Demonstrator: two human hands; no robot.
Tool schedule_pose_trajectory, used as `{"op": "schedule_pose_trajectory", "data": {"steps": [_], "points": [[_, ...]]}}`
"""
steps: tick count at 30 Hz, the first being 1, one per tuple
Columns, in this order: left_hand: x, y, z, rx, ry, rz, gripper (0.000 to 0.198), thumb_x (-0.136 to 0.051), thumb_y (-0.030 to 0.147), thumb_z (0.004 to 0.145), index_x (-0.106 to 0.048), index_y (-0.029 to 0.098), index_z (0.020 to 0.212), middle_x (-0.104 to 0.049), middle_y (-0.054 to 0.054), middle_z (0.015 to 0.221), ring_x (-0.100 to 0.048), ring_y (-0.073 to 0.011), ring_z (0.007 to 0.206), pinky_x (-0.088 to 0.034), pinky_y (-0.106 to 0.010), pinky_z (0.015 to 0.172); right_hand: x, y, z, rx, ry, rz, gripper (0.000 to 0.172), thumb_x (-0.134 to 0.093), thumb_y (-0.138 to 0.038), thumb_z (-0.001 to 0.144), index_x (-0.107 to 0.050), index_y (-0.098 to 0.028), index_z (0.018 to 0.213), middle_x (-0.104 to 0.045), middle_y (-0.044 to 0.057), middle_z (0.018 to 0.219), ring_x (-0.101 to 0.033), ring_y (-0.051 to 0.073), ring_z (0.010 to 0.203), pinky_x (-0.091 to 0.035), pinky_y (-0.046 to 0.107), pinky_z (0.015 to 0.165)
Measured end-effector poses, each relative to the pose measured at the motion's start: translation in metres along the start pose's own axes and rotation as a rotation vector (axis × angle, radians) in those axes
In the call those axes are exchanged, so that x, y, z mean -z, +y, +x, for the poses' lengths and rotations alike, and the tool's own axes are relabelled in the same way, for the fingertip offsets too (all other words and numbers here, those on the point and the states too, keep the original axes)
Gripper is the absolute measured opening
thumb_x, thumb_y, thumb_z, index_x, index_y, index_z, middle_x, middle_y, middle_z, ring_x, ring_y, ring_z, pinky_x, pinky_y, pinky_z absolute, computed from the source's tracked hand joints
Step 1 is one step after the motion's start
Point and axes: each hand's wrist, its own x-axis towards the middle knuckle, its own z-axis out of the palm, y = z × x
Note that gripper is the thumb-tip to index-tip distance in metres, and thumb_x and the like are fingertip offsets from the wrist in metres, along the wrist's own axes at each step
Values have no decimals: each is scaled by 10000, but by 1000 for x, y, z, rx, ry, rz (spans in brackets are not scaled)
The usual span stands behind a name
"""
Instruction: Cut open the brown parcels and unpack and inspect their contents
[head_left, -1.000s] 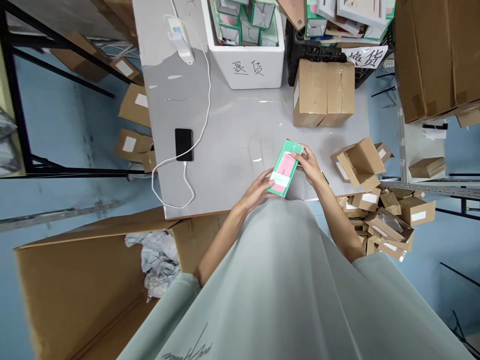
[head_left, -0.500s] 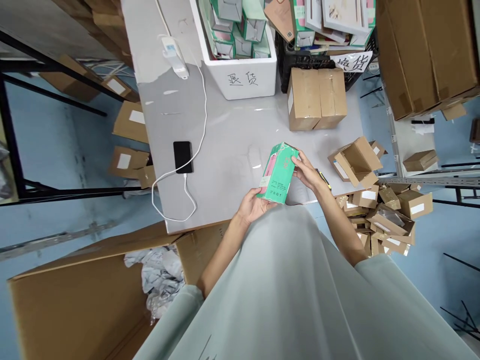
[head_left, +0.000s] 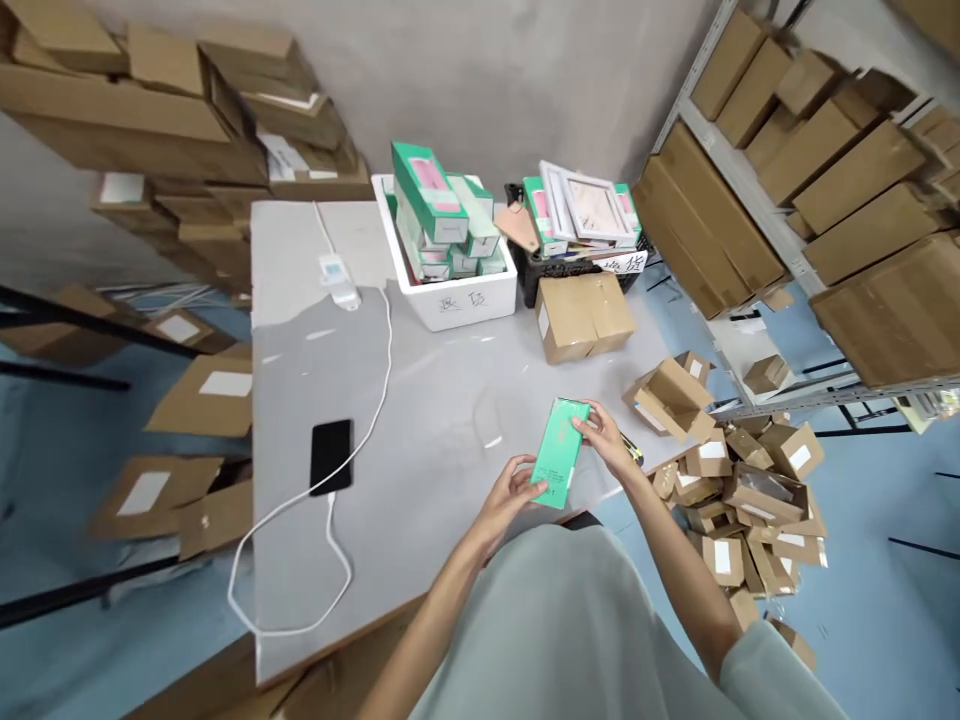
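A green carton (head_left: 559, 450) with small dark print is held above the table's front edge, its flat green face turned up toward me. My left hand (head_left: 511, 498) grips its lower left end, thumb on the face. At the upper right corner my right hand (head_left: 602, 437) is closed on it, the thumb on top and the other fingers partly hidden behind. A yellow and black cutter (head_left: 632, 449) lies on the table just beyond my right wrist. A closed cardboard box (head_left: 583, 318) rests farther back.
A white foam bin (head_left: 469, 305) holds several green cartons. Beside it stands a black crate (head_left: 531, 270) with frames and cartons. A phone (head_left: 331, 455) with a white cable lies at left. An open box (head_left: 673, 398) sits at the right edge; several boxes (head_left: 757, 500) are heaped beyond.
My view has lifted, showing the wall and shelves. The green carton has turned in my hands, so its pink side no longer shows. Both hands still hold it.
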Motion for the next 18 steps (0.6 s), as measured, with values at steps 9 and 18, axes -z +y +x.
{"op": "schedule_pose_trajectory", "data": {"steps": [9,18], "points": [[-35,32,42,-38,-2,8,673,-1023,598,694,-664,320,1190,-813,-55,1220,-836,-294,1037,-680,-435,904,41,-22,37,68,-28,27,727,-930,-645,842,-636,-342,1435,-773,92,1363,-822,243,1038,-704,406,909],[-95,100,125,-284,273,-75,787,-1042,587,681,-574,291,1240,-793,-48,1239,-810,-296,1134,-678,-543,1055,74,-50,98,43,-371,-17,1005,-971,-626,828,-559,-356,1703,-756,75,1334,-807,181,857,-707,334,738]]}}
